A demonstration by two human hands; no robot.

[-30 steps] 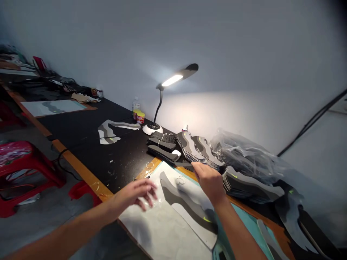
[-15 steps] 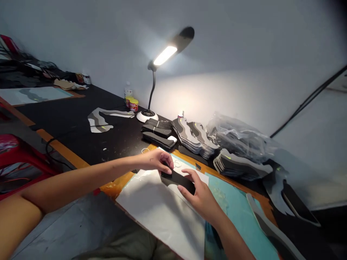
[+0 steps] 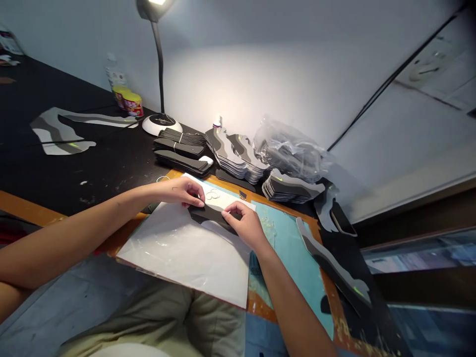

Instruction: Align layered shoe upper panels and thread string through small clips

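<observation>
A dark curved flat piece point(image 3: 211, 213), like a cut shoe part, lies over a white sheet point(image 3: 178, 255). Its left end is pinched between thumb and fingers of my left hand point(image 3: 186, 191). My right hand point(image 3: 245, 223) grips the other end, thumb and fingertips together on its upper edge. Just below the dark piece shows a pale curved shape point(image 3: 219, 228), partly covered. Thin pale loops point(image 3: 212, 194), like rubber bands, rest on the sheet behind the piece.
Behind stand stacks of grey-and-black cut pieces point(image 3: 292, 188), banded black strips point(image 3: 180, 141) and a clear plastic bag point(image 3: 293, 148). A desk lamp point(image 3: 161, 124) stands at back left. To the right are a blue-green mat point(image 3: 293, 263) and a long curved piece point(image 3: 334, 263).
The view has swung right and downward. My right hand's fingers have closed on the dark piece, where its thumb and fingers were apart before. My left hand still pinches the left end.
</observation>
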